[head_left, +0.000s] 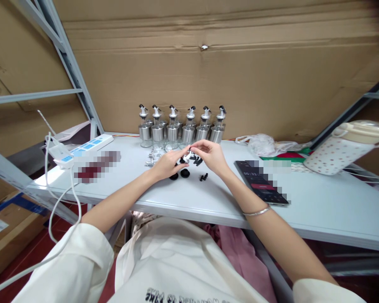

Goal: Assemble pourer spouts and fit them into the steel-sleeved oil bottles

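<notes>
Both hands, left hand (168, 163) and right hand (210, 153), pinch one pourer spout (187, 157) above table (183, 198); keep parts aligned, press squarely

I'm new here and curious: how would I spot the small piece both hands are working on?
Start at the row of glass bottles along the cardboard wall. Just in front of them the left hand and right hand meet over the white table. Pinched between them is a small white-and-black pourer spout, the only piece lifted off the table.

Power strip (82, 149), phone (260, 183), spotted jug (344, 149)
</notes>
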### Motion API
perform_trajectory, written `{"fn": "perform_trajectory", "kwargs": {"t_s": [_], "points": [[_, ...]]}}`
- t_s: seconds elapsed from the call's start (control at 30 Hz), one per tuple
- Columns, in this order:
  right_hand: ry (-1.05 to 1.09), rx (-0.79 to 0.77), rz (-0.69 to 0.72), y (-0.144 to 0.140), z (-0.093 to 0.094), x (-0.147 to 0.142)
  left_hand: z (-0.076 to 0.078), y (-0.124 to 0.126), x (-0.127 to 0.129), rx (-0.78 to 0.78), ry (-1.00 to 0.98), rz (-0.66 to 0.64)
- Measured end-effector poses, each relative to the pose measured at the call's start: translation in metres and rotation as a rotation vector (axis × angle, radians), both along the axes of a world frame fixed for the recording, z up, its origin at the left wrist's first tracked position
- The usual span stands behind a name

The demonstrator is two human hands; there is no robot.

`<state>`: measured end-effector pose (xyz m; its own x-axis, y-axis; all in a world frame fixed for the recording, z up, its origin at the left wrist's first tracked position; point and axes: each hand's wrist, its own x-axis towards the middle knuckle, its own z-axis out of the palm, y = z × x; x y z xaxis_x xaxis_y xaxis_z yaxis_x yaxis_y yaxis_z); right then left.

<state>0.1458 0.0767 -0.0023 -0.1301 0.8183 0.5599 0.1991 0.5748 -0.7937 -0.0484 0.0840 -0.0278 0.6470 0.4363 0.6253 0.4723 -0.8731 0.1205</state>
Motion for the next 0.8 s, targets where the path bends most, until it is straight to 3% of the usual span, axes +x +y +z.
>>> {"fn": "perform_trajectory", "kwargs": {"t_s": [0.33,0.8], "points": [[-0.022,0.008,0.006,-0.0028,0.0024,-0.0011,0.0003,-0.0048,0.0019,-0.171,-0.115,-0.016],[0.017,-0.009,0.037,-0.0036,0.0009,-0.0030,-0.0006,-0.0023,0.0016,-0.142,-0.043,-0.014]]}}
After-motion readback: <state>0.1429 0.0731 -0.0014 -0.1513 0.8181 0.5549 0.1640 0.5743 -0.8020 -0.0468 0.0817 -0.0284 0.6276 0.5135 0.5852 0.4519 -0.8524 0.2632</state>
